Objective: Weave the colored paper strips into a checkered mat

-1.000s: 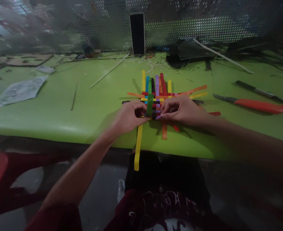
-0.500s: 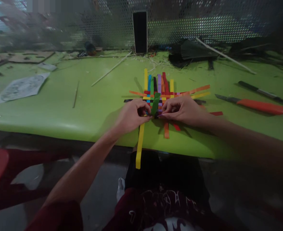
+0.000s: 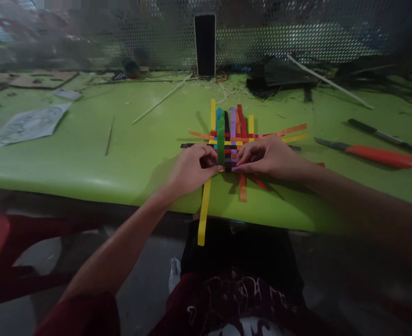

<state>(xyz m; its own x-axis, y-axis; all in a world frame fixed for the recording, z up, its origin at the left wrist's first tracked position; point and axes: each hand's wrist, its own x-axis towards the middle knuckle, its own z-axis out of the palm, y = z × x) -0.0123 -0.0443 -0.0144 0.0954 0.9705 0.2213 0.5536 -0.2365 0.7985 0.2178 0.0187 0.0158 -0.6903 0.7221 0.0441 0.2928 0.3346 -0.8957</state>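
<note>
Colourful paper strips are woven crosswise into a small mat [image 3: 230,140] on the table in front of me. My left hand [image 3: 196,167] is closed at the mat's lower left edge, thumb and fingers pinching the strips there. At the lower right edge my right hand [image 3: 267,159] pinches the purple strip [image 3: 233,126] near its lower end. Between the hands a green strip [image 3: 220,142] is folded upward over the weave. A long yellow strip [image 3: 204,212] hangs past the table edge under my left hand, and an orange strip [image 3: 243,187] sticks out below the mat.
To the right lie a red-handled knife [image 3: 381,155] and a black-handled blade [image 3: 384,134]. A phone [image 3: 205,45] leans on the perforated back panel. Thin sticks [image 3: 162,99], a printed paper sheet [image 3: 29,125] and dark scraps [image 3: 283,73] lie about the green table [image 3: 87,158].
The green strip has swung from leaning to the right to lying straight up along the weave. Both hands stay in almost the same place.
</note>
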